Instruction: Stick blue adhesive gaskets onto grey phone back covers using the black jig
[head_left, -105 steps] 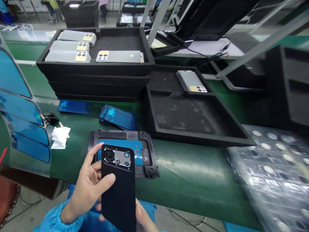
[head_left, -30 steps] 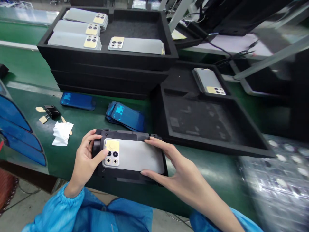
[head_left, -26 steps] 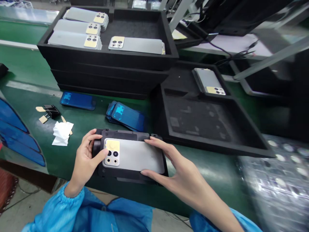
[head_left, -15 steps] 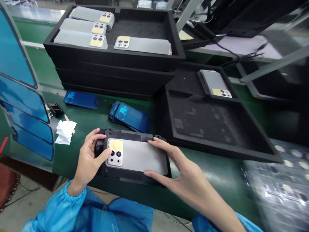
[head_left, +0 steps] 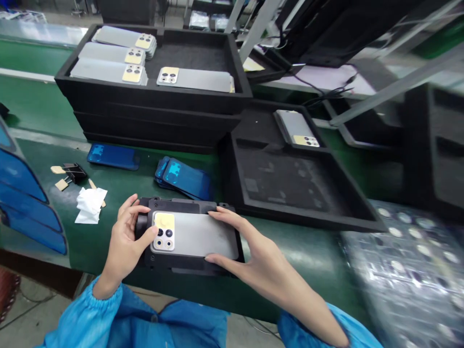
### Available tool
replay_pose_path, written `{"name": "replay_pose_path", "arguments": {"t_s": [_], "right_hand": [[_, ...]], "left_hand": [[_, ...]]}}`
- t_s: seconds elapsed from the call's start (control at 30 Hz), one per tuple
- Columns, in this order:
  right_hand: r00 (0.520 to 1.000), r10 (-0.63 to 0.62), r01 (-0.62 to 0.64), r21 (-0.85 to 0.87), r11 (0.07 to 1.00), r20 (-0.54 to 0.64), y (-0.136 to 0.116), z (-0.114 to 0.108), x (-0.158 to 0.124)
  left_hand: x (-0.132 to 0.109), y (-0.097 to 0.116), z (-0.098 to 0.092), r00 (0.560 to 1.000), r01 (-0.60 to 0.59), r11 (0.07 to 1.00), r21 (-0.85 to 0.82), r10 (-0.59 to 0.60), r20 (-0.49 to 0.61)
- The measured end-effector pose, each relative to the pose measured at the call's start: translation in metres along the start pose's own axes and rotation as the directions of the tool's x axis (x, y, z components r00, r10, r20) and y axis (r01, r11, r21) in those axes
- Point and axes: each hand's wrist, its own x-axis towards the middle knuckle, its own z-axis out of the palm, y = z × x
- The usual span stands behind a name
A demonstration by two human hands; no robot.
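A silver phone back cover [head_left: 203,234] with a camera block and a yellow sticker lies in a black fixture [head_left: 177,267] near the table's front edge. At its left end, my left hand [head_left: 126,237] grips the fixture, the thumb resting on the camera block. My right hand [head_left: 250,246] spans the cover's right part, fingertips at its upper edge and thumb at its lower edge. Behind the fixture lie several blue film-covered panels [head_left: 188,179], with another blue panel [head_left: 114,157] to their left.
Stacked black trays [head_left: 155,104] at the back hold silver covers [head_left: 197,79]. A lower black tray [head_left: 297,179] stands at the right, beside clear plastic trays [head_left: 409,270]. White tissue [head_left: 89,205] and a binder clip [head_left: 75,171] lie left. Blue sheets [head_left: 29,203] stand at the far left.
The view has shifted, so most of the scene sits further left in it. Both hands keep the same hold on the fixture and cover.
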Motion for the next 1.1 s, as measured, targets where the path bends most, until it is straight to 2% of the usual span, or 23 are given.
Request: {"name": "replay_pose_path", "arguments": {"t_s": [0.17, 0.4, 0.6, 0.87, 0.93, 1.0, 1.1], "right_hand": [[1.0, -0.009, 0.009, 0.014, 1.0, -0.009, -0.003, 0.001, 0.002], [0.994, -0.108, 0.108, 0.016, 0.994, 0.014, 0.004, 0.006, 0.0], [0.983, -0.142, 0.154, -0.107, 0.982, 0.119, 0.006, 0.013, -0.004], [0.983, -0.126, 0.161, -0.305, 0.939, 0.132, -0.006, 0.018, 0.002], [0.984, -0.165, 0.18, -0.357, 0.916, 0.071, -0.002, 0.025, -0.001], [0.97, -0.233, 0.184, -0.413, 0.892, -0.071, 0.003, 0.035, -0.009], [0.898, -0.272, 0.09, -0.461, 0.883, -0.345, 0.007, 0.047, -0.026]], "left_hand": [[0.003, 0.001, -0.001, 1.0, 0.002, 1.0, 0.021, -0.002, 0.008], [0.004, 0.0, -0.002, 1.0, 0.007, 0.999, 0.038, -0.007, 0.004], [0.001, 0.002, -0.002, 1.0, 0.002, 0.999, 0.049, -0.002, 0.001], [0.004, 0.007, 0.001, 1.0, -0.019, 0.985, 0.169, 0.019, 0.005], [0.006, 0.006, 0.002, 1.0, -0.023, 0.987, 0.158, 0.024, -0.001], [0.007, 0.005, 0.002, 0.999, -0.03, 0.987, 0.156, 0.033, -0.016], [0.007, 0.004, 0.002, 0.999, -0.033, 0.986, 0.162, 0.038, -0.029]]}}
